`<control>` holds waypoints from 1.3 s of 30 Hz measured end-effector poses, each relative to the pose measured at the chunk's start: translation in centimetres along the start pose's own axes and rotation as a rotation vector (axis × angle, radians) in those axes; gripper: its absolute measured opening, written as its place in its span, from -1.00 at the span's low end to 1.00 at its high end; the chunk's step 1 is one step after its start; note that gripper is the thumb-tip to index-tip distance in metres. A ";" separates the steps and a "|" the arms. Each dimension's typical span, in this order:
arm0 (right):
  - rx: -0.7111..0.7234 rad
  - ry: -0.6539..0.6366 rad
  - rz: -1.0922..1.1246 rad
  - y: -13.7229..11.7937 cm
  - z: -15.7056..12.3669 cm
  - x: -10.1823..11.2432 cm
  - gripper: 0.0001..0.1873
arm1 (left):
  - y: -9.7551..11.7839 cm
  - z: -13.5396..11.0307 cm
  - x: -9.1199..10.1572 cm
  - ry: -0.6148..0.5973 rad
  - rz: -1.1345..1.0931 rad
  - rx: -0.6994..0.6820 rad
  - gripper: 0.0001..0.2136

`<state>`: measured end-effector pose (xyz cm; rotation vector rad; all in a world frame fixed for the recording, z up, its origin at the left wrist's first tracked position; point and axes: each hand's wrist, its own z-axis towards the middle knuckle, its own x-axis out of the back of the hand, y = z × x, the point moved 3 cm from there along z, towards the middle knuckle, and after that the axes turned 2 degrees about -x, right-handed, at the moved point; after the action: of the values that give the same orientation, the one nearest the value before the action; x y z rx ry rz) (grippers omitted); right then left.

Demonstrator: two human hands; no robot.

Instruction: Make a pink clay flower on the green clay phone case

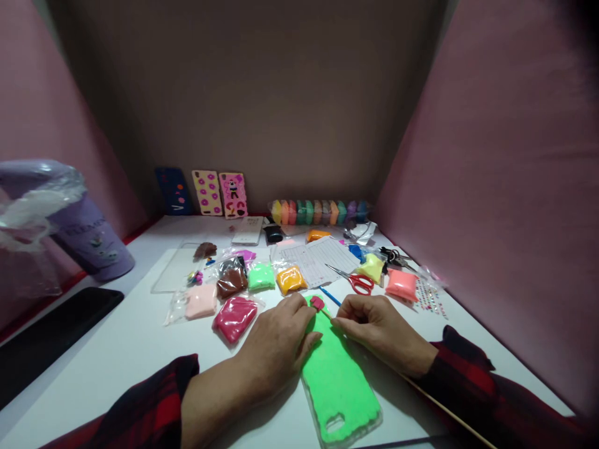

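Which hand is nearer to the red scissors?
Right. The right hand, holding a thin stick, lies just nearer the person than the red scissors; the left hand rests farther to the left, on the green case.

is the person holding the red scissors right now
No, the red scissors lie on the table beyond both hands; the left hand rests on the green phone case and the right hand pinches a thin stick.

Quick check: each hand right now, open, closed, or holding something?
Left hand: open, lying flat on the green phone case.
Right hand: closed, pinching a thin wooden stick.
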<state>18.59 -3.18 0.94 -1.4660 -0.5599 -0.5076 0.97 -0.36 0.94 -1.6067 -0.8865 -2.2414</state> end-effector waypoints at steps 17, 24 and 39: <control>0.007 -0.005 0.005 0.0 0.0 -0.1 -0.78 | 0.0 0.1 -0.1 0.012 -0.028 0.002 -0.81; 0.013 0.013 0.009 0.3 0.0 -0.2 -0.78 | -0.1 -0.1 -0.2 0.005 -0.036 0.008 -0.79; 0.027 0.014 -0.033 -0.1 -0.2 0.1 -0.77 | 0.0 0.1 -0.1 0.007 -0.033 0.004 -0.81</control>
<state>18.57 -3.34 1.10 -1.4285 -0.5792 -0.5341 1.02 -0.30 0.86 -1.5930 -0.9212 -2.2645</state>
